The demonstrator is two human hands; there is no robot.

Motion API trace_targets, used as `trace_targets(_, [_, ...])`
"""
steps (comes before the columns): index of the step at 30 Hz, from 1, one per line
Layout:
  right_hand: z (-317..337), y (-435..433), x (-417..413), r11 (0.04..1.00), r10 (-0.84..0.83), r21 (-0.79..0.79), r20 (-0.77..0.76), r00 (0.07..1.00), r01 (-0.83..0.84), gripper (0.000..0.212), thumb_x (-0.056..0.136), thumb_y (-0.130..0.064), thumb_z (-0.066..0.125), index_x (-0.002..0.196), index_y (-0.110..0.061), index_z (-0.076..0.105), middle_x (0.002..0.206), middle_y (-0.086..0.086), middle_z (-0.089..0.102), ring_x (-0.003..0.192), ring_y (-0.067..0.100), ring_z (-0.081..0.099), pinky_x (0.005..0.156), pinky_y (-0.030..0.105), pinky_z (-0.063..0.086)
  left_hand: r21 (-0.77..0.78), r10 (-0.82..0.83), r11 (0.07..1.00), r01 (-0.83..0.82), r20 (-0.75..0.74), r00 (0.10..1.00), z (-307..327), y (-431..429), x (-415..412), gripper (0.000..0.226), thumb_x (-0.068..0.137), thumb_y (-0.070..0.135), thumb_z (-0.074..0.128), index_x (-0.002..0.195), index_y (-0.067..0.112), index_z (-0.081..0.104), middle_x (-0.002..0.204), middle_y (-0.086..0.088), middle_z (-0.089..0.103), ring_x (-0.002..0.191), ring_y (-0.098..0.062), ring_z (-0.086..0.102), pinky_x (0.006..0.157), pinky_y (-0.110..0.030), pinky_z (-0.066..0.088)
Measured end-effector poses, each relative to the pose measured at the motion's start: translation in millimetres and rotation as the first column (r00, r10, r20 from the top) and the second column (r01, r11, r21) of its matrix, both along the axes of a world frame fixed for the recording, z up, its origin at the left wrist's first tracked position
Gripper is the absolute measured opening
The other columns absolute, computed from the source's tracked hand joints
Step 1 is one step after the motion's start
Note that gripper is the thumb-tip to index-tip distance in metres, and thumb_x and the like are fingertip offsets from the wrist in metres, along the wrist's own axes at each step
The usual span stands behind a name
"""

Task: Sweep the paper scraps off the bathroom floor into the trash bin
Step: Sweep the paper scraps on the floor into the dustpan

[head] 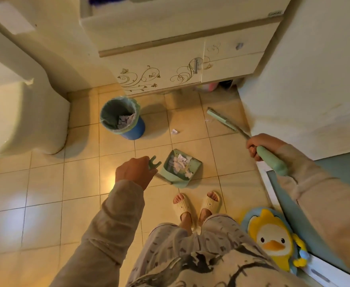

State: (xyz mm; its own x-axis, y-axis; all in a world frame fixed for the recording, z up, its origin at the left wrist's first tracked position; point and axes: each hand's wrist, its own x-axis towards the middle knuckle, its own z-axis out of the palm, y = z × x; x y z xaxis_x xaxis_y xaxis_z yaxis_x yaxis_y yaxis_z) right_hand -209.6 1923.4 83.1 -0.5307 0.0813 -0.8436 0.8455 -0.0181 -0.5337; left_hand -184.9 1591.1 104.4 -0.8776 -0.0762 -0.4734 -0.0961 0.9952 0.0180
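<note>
The broom (pixel 221 119) lies on a long diagonal. Its pale green grip is in the right hand (pixel 258 147) at the near right. From there the pole runs away and to the left, down to the head, which rests on the tiled floor (pixel 46 183) close to the foot of the white wall. The right hand's fingers are wrapped firmly round the grip.

The left hand (pixel 136 172) is curled round the top of the dustpan's handle, its back to the camera. The handle's forked green end pokes out past the knuckles. The dustpan (pixel 177 181) sits just ahead of the person's slippers (pixel 197 204), between the two hands, with its hollow turned up toward the camera. It holds a heap of white paper scraps (pixel 180 164).

Farther off and to the left stands the trash bin (pixel 133 131), blue with a green liner folded over its rim. It is upright with its mouth open, and more crumpled paper lies inside. One loose scrap (pixel 174 131) lies on the tiles between bin and broom head. A toilet (pixel 25 112) stands at the left, and a vanity cabinet (pixel 170 65) lies beyond the bin.
</note>
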Motion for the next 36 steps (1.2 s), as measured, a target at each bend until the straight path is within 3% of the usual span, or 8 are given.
trace_targets(5, [-1.0, -29.6, -0.7, 0.977, 0.172, 0.117, 0.061, 0.983, -0.178, 0.026, 0.084, -0.015, 0.051, 0.059, -0.012, 0.046, 0.061, 0.009, 0.041, 0.053, 0.018, 0.037, 0.053, 0.026, 0.032, -0.011, 0.034, 0.999, -0.034, 0.0, 0.999, -3.9, -5.3, 4.1, 0.031, 0.091, 0.042, 0.051, 0.108, 0.018, 0.061, 0.095, -0.005, 0.07, 0.076, -0.021, 0.058, 0.073, -0.03, 0.047])
trace_targets(9, [2.7, -47.8, 20.6, 0.925, 0.358, 0.097, 0.105, 0.928, -0.367, 0.023, 0.085, 0.002, 0.045, 0.063, -0.004, 0.046, 0.04, 0.003, 0.05, 0.035, 0.013, 0.047, 0.04, 0.013, 0.038, -0.022, -0.003, 1.0, 0.002, -0.011, 1.0, -5.3, -0.2, 0.1, 0.031, 0.091, 0.041, 0.05, 0.109, 0.017, 0.059, 0.096, -0.005, 0.069, 0.083, -0.024, 0.064, 0.074, -0.031, 0.049])
trace_targets(13, [1.6, -70.6, 35.5, 0.601, 0.659, 0.23, 0.4, 0.637, -0.766, 0.043, 0.087, 0.002, 0.04, 0.045, -0.006, 0.038, 0.025, 0.003, 0.042, 0.047, 0.019, 0.036, 0.05, 0.022, 0.029, -0.016, -0.005, 1.0, 0.004, -0.016, 1.0, -5.6, -0.8, -7.0, 0.031, 0.091, 0.041, 0.051, 0.108, 0.018, 0.06, 0.094, -0.005, 0.069, 0.084, -0.024, 0.064, 0.074, -0.031, 0.049])
trace_targets(16, [3.7, -70.7, 47.6, 0.474, 0.718, 0.185, 0.485, 0.499, -0.861, 0.065, 0.086, 0.001, 0.04, 0.021, -0.01, 0.044, 0.015, -0.002, 0.036, 0.028, 0.012, 0.039, 0.049, 0.021, 0.033, -0.006, 0.008, 1.0, -0.008, -0.023, 1.0, -5.0, -6.6, -11.6, 0.031, 0.09, 0.041, 0.052, 0.109, 0.018, 0.061, 0.097, -0.005, 0.069, 0.088, -0.025, 0.064, 0.077, -0.032, 0.049])
trace_targets(18, [5.7, -64.6, 53.0, 0.532, 0.709, 0.135, 0.47, 0.527, -0.836, 0.061, 0.086, 0.004, 0.041, 0.026, -0.006, 0.046, 0.016, -0.003, 0.038, 0.016, 0.008, 0.036, 0.045, 0.019, 0.034, -0.001, 0.008, 1.0, -0.008, -0.027, 1.0, -5.0, -9.9, -13.2, 0.032, 0.089, 0.041, 0.053, 0.109, 0.018, 0.061, 0.098, -0.005, 0.069, 0.09, -0.025, 0.064, 0.08, -0.033, 0.05])
trace_targets(22, [14.0, -33.6, 57.0, 0.759, 0.57, 0.062, 0.42, 0.707, -0.648, 0.063, 0.089, 0.002, 0.044, 0.027, -0.01, 0.043, 0.023, 0.0, 0.037, 0.018, 0.008, 0.035, 0.033, 0.012, 0.03, 0.003, 0.012, 1.0, -0.012, -0.033, 0.999, -4.6, -12.7, -14.2, 0.032, 0.089, 0.041, 0.053, 0.111, 0.02, 0.062, 0.102, -0.004, 0.069, 0.093, -0.024, 0.064, 0.082, -0.034, 0.05])
trace_targets(25, [21.8, -24.7, 55.2, 0.831, 0.492, 0.039, 0.414, 0.766, -0.555, 0.049, 0.09, 0.0, 0.045, 0.042, -0.009, 0.04, 0.026, 0.0, 0.037, 0.02, 0.008, 0.035, 0.032, 0.008, 0.028, -0.023, 0.006, 1.0, -0.007, -0.046, 0.999, -4.8, -15.4, -11.8, 0.031, 0.089, 0.042, 0.052, 0.11, 0.022, 0.062, 0.099, -0.002, 0.069, 0.091, -0.023, 0.064, 0.08, -0.032, 0.05])
trace_targets(36, [28.7, -96.0, -29.0, 0.671, 0.643, 0.236, 0.286, 0.71, -0.703, 0.028, 0.088, -0.001, 0.045, 0.06, -0.006, 0.043, 0.022, -0.003, 0.041, 0.017, 0.005, 0.038, 0.03, 0.009, 0.033, -0.045, 0.116, 0.992, -0.117, -0.034, 0.993, 3.8, -35.8, 8.9, 0.031, 0.09, 0.043, 0.049, 0.108, 0.021, 0.061, 0.094, -0.003, 0.069, 0.085, -0.023, 0.065, 0.072, -0.03, 0.048])
